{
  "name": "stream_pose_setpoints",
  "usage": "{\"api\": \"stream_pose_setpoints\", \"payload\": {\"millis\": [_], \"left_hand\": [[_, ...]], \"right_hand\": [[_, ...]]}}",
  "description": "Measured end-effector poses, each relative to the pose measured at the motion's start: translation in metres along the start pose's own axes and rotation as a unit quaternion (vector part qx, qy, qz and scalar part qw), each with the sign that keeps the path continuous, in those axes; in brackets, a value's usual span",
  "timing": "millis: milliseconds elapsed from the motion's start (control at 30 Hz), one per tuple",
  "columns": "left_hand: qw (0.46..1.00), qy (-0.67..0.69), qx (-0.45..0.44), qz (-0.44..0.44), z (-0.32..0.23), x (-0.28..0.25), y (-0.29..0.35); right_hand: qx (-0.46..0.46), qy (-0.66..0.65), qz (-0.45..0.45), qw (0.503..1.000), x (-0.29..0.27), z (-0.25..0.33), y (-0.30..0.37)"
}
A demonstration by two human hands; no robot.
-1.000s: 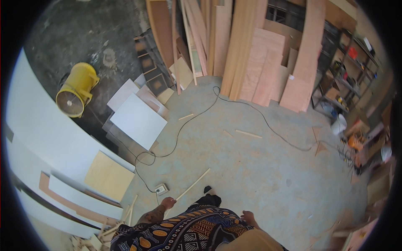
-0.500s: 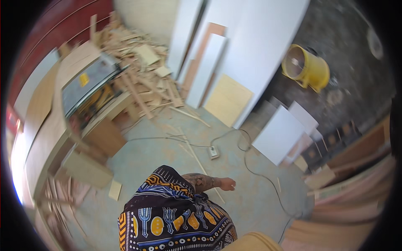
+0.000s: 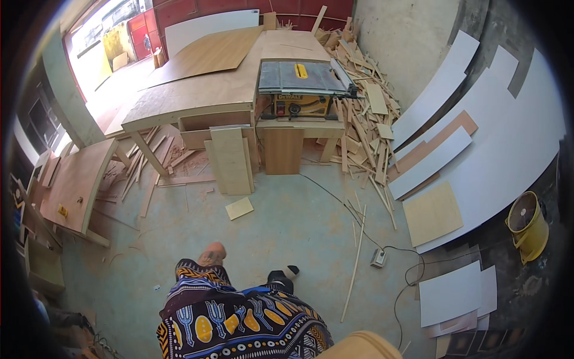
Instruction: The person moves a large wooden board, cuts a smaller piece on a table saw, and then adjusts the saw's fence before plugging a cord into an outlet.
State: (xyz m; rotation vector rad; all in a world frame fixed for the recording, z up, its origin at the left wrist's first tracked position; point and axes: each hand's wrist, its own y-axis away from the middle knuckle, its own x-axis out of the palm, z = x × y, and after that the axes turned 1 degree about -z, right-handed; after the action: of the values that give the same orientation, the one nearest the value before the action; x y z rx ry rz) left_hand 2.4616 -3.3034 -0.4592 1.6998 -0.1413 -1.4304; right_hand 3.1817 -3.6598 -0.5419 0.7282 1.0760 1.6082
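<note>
I can't tell the grip of my left hand (image 3: 213, 255); my right hand is out of view. One small board (image 3: 239, 208) lies ahead, one table saw (image 3: 299, 90) beyond.

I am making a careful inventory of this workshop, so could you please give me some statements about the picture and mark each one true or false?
1. A small pale board lies on the floor ahead of the left hand. True.
2. Both hands are in view. False: only the left hand shows.
3. The drum fan is blue. False: the drum fan is yellow.
4. The scrap-wood pile lies to the right of the table saw. True.
5. The socket box sits on the table saw. False: the socket box lies on the floor.
</note>
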Motion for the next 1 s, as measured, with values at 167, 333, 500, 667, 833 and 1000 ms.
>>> {"api": "stream_pose_setpoints", "payload": {"millis": [167, 333, 500, 667, 833, 1000], "left_hand": [[0.991, -0.018, -0.052, 0.125, 0.122, 0.03, 0.032], [0.955, 0.012, 0.105, 0.277, 0.157, 0.099, -0.003], [0.935, 0.061, 0.298, 0.183, 0.169, 0.045, -0.067], [0.939, 0.326, 0.077, -0.07, 0.168, -0.066, -0.187], [0.922, 0.367, 0.022, -0.12, 0.166, -0.129, -0.259], [0.942, 0.327, 0.063, -0.054, 0.109, -0.148, -0.26]], "right_hand": [[-0.109, 0.3, 0.041, 0.947, 0.173, -0.043, 0.106], [-0.112, 0.51, 0.169, 0.836, 0.288, -0.128, 0.173], [-0.263, 0.687, 0.336, 0.588, 0.348, -0.194, 0.182], [-0.279, 0.712, 0.284, 0.579, 0.512, -0.202, 0.121], [-0.127, 0.609, 0.178, 0.763, 0.565, -0.18, 0.194], [-0.166, 0.556, 0.25, 0.775, 0.673, -0.159, 0.195]]}}
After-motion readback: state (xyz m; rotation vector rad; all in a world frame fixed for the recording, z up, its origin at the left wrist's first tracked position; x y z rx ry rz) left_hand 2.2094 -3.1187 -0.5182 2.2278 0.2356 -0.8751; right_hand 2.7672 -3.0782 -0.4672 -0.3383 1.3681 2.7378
